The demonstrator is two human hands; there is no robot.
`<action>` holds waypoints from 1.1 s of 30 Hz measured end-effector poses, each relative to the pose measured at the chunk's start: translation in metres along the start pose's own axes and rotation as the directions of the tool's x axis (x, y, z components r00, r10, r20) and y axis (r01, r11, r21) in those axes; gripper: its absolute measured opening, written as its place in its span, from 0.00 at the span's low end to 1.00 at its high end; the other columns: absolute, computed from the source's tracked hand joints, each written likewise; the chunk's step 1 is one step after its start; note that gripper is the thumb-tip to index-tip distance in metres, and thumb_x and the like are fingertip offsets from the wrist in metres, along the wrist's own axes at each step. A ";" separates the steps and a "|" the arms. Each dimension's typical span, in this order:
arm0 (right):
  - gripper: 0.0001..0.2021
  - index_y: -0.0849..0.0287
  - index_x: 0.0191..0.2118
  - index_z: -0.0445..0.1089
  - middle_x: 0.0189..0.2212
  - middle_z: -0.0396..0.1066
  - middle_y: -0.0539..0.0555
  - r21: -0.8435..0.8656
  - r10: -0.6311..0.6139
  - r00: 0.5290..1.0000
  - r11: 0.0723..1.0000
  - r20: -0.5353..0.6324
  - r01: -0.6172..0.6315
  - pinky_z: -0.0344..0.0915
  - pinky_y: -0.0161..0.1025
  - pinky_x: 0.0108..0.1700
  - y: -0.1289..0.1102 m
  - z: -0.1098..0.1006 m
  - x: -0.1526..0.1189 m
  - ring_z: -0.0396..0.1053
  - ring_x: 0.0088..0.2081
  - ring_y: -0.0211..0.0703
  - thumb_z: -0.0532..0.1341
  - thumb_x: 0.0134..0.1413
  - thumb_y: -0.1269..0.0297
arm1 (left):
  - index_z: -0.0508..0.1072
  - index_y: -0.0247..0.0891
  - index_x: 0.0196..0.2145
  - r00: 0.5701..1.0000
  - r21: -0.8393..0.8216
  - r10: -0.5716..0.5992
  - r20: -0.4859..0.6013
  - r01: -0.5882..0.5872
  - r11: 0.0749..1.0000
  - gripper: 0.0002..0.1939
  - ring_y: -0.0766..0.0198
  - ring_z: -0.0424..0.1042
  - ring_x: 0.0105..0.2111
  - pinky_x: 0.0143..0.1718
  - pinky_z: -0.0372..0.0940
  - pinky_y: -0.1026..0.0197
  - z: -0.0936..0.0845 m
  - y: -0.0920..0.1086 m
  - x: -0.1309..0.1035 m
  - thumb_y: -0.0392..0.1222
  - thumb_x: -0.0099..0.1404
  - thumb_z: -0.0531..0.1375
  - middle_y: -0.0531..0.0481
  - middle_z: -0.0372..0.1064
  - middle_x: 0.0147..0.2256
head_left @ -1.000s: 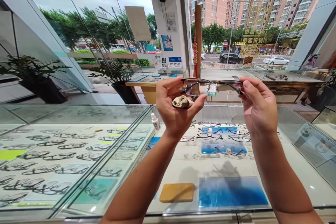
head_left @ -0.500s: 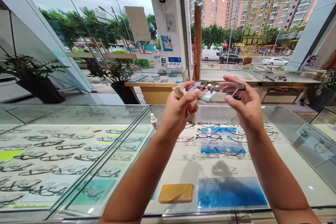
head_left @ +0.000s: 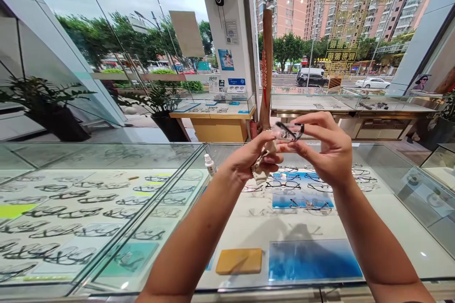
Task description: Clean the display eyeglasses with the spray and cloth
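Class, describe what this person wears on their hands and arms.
The left hand and right hand wear no gloves, and no ring shows. Neither wrist bears a watch or bracelet. The forearms are bare, with no sleeves in view.

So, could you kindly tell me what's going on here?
A person's right hand pinches a pair of glasses above a glass display counter. The left hand, holding a crumpled cloth, is close against them; whether it grips them too is unclear. More frames sit in the counter.
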State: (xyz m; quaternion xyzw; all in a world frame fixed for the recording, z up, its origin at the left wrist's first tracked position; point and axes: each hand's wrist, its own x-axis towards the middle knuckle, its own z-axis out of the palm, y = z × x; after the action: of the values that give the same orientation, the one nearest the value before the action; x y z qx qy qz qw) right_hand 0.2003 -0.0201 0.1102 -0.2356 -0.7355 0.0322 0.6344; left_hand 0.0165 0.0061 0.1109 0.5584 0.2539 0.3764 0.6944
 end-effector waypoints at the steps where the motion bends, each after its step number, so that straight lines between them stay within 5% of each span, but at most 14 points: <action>1: 0.08 0.44 0.41 0.83 0.42 0.80 0.53 -0.004 0.007 1.000 1.000 -0.018 -0.007 0.72 0.56 0.55 0.001 0.000 0.000 0.74 0.48 0.53 0.72 0.58 0.52 | 0.69 0.40 0.32 1.000 0.043 0.003 -0.019 -0.002 0.999 0.29 0.75 0.50 0.16 0.16 0.45 0.69 -0.002 0.000 0.001 0.66 0.48 0.72 0.57 0.61 0.22; 4: 0.09 0.47 0.38 0.81 0.41 0.79 0.52 -0.012 0.061 0.998 0.998 -0.009 -0.061 0.70 0.54 0.56 0.005 -0.002 0.001 0.74 0.47 0.52 0.73 0.56 0.52 | 0.71 0.41 0.36 0.974 0.220 0.126 -0.189 -0.083 0.972 0.29 0.72 0.57 0.17 0.16 0.49 0.65 -0.016 0.000 0.007 0.70 0.57 0.67 0.50 0.72 0.28; 6: 0.09 0.49 0.36 0.79 0.40 0.79 0.52 -0.024 0.098 0.994 0.995 0.056 -0.097 0.69 0.53 0.56 0.008 -0.003 0.003 0.74 0.46 0.51 0.73 0.55 0.52 | 0.73 0.40 0.39 0.904 0.338 0.265 -0.334 -0.148 0.930 0.27 0.71 0.58 0.17 0.16 0.51 0.64 -0.033 -0.002 0.009 0.68 0.60 0.66 0.47 0.76 0.32; 10: 0.07 0.51 0.34 0.76 0.39 0.79 0.51 -0.081 0.142 0.952 0.989 0.272 -0.125 0.66 0.52 0.55 0.019 0.005 0.006 0.73 0.45 0.50 0.72 0.54 0.58 | 0.71 0.40 0.35 0.673 0.507 0.481 -0.562 -0.180 0.843 0.20 0.71 0.54 0.17 0.17 0.50 0.64 -0.079 -0.021 -0.002 0.61 0.64 0.64 0.51 0.71 0.26; 14: 0.05 0.53 0.31 0.75 0.41 0.79 0.53 -0.229 0.264 0.847 0.958 0.461 -0.174 0.63 0.51 0.53 0.034 0.026 -0.004 0.72 0.46 0.52 0.69 0.56 0.64 | 0.66 0.42 0.30 0.390 0.699 0.654 -0.649 -0.035 0.714 0.16 0.67 0.60 0.22 0.25 0.58 0.63 -0.118 -0.053 -0.025 0.55 0.67 0.61 0.56 0.62 0.22; 18: 0.04 0.55 0.31 0.76 0.44 0.78 0.55 -0.429 0.423 0.737 0.881 0.527 -0.199 0.59 0.51 0.54 0.051 0.052 -0.024 0.69 0.49 0.54 0.67 0.58 0.65 | 0.66 0.42 0.33 0.250 0.796 0.759 -0.601 0.102 0.596 0.13 0.64 0.67 0.28 0.33 0.62 0.62 -0.135 -0.071 -0.032 0.52 0.68 0.60 0.54 0.66 0.27; 21: 0.05 0.56 0.32 0.78 0.45 0.78 0.57 -0.538 0.493 0.657 0.829 0.570 -0.155 0.57 0.50 0.55 0.061 0.076 -0.038 0.67 0.50 0.55 0.66 0.59 0.65 | 0.66 0.43 0.34 0.226 0.840 0.809 -0.543 0.128 0.528 0.11 0.62 0.69 0.30 0.36 0.62 0.59 -0.136 -0.074 -0.026 0.51 0.68 0.60 0.52 0.69 0.29; 28: 0.11 0.62 0.39 0.82 0.50 0.76 0.65 -0.683 0.605 0.399 0.726 0.689 0.079 0.55 0.50 0.53 0.074 0.140 -0.048 0.64 0.54 0.58 0.61 0.63 0.67 | 0.66 0.43 0.35 0.299 0.862 0.810 -0.505 0.127 0.491 0.10 0.61 0.68 0.28 0.36 0.60 0.59 -0.130 -0.075 -0.022 0.51 0.68 0.59 0.53 0.67 0.28; 33: 0.10 0.63 0.43 0.81 0.52 0.76 0.66 -0.724 0.667 0.309 0.679 0.678 0.124 0.56 0.51 0.55 0.082 0.161 -0.049 0.65 0.55 0.60 0.62 0.61 0.70 | 0.66 0.43 0.36 0.374 0.894 0.813 -0.446 0.139 0.426 0.10 0.60 0.68 0.28 0.35 0.59 0.59 -0.125 -0.078 -0.019 0.51 0.69 0.59 0.52 0.68 0.28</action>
State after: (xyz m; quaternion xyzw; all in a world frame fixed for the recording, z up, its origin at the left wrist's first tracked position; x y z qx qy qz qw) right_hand 0.0770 0.0742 0.0053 -0.5155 -0.8559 0.0122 -0.0383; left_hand -0.0726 0.0559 0.0033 0.5833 0.5608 0.5874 -0.0138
